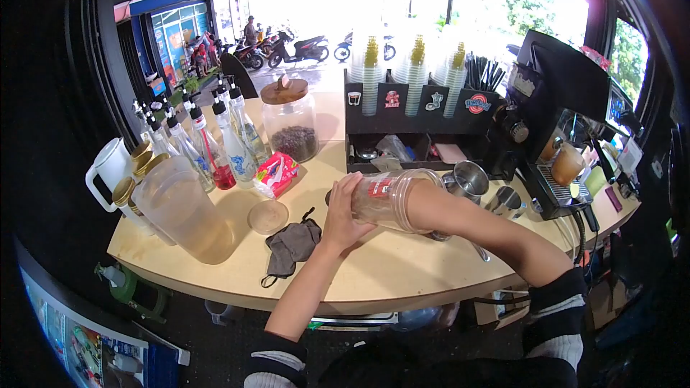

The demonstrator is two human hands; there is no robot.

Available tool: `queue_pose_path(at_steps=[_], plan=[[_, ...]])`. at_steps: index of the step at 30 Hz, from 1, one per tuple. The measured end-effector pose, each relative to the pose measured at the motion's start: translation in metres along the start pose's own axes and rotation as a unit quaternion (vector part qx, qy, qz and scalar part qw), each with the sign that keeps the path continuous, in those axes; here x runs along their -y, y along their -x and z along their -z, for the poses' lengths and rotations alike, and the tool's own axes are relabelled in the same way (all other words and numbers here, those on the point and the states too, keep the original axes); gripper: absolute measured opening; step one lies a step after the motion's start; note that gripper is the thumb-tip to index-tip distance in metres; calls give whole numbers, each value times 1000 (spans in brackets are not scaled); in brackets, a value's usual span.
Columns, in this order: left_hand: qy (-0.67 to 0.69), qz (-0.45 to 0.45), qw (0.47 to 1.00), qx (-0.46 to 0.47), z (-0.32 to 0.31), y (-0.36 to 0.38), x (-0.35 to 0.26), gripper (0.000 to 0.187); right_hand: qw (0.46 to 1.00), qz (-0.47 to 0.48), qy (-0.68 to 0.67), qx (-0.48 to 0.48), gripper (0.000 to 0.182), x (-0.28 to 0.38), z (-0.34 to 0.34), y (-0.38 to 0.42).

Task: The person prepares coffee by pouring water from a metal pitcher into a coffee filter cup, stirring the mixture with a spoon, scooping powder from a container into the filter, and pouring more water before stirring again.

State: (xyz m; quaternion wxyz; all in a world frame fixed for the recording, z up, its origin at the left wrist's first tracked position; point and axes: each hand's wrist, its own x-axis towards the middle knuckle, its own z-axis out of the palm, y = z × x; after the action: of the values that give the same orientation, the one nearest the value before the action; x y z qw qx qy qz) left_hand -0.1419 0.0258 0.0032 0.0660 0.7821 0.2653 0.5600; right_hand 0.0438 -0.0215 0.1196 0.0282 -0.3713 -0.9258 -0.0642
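A clear plastic jar with a red label lies tilted on its side above the counter, its mouth facing right. My left hand is wrapped round the base end of the jar. Through the mouth goes my right forearm, so my right hand is inside the jar, blurred by its wall; its fingers cannot be made out. Left of the jar, a dark grey cloth face mask and a round lid lie on the counter. Metal pitchers stand just beyond my right forearm.
On the left stand a large cloudy pitcher, several pump bottles and a wooden-lidded jar of dark beans. A red packet lies nearby. A black cup organizer and an espresso machine stand behind and right.
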Motion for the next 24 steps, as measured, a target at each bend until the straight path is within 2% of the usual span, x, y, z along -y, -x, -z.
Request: queue_pose_path(at_steps=[1, 3, 6, 8, 12, 16, 18, 19, 21, 22, 24], plan=[[12, 20, 1000, 9, 0, 1, 0, 103, 999, 21, 2, -36, 34, 1, 1, 0], [25, 39, 999, 17, 0, 1, -1, 103, 996, -3, -77, -36, 30, 4, 11, -2], [26, 42, 999, 20, 1, 0, -2, 103, 996, -31, -79, -39, 27, 8, 19, 1], [-1, 13, 1000, 8, 1, -1, -3, 103, 996, -45, -77, -27, 26, 12, 27, 3], [-1, 25, 1000, 9, 1, 0, -3, 102, 995, -62, -76, -22, 22, 9, 26, 5], [0, 33, 999, 10, 2, -1, -4, 104, 984, -99, -145, 29, 32, 6, 34, 6], [5, 45, 999, 12, 2, -1, -5, 106, 976, -2, -214, -39, 30, -3, 38, 7], [1, 42, 999, 5, 3, -2, -5, 105, 976, -2, -214, -39, 30, -5, 44, 10], [-3, 40, 999, -2, 3, -2, -5, 105, 957, -102, -269, 17, 24, -7, 58, 18], [-3, 47, 999, -6, 3, -2, -4, 104, 944, -86, -315, -38, 26, -14, 54, 21], [-3, 53, 999, -12, 4, -3, -5, 104, 931, -115, -344, -40, 25, -15, 63, 28]])
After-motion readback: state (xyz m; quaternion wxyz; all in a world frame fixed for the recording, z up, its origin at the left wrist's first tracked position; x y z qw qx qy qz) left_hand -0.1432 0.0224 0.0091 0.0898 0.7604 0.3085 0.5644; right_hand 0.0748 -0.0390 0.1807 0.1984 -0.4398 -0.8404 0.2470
